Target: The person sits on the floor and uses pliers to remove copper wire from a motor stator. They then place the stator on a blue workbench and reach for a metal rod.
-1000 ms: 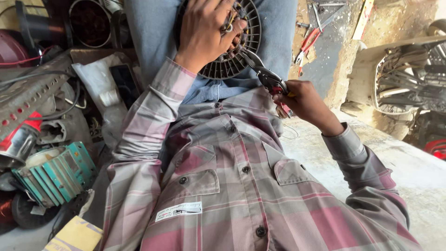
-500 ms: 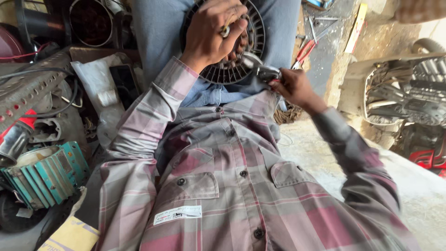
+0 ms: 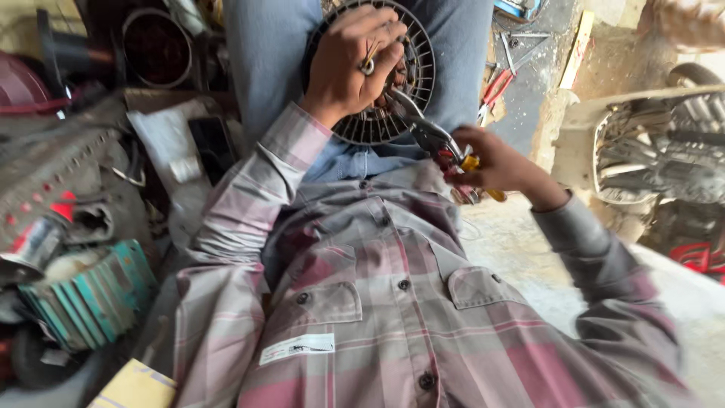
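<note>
**A:** A seated person in a pink-and-grey plaid shirt (image 3: 393, 317) works on a round slatted fan grille (image 3: 411, 83) held in the lap, against blue-jeaned legs (image 3: 272, 60). What has changed in the last second?

**B:** The right hand (image 3: 498, 162) has swung its pliers (image 3: 427, 132) in. A second ago it sat lower and further out; half a second ago it was rising. Now the metal nose reaches the near rim of the grille, just below the left hand (image 3: 351, 64).

**A:** And the grips?

**B:** The left hand is curled tight over the grille's centre, a ring on one finger, pinching what looks like a thin wire. The right hand is closed around the red and yellow handles. Whether the plier jaws are biting anything cannot be told; the tip is partly hidden by the left hand.

**A:** What does the shift suggest?

**B:** In my judgement, tool and holding hand have met at one spot on the grille, so the work at the hub is in hand rather than being set up.

**A:** Around them?

**B:** A teal finned part (image 3: 91, 295) lies on the floor to the person's left, more red-handled tools (image 3: 495, 87) on the floor beyond the right knee, and a stripped motor (image 3: 664, 151) sits further right.
</note>
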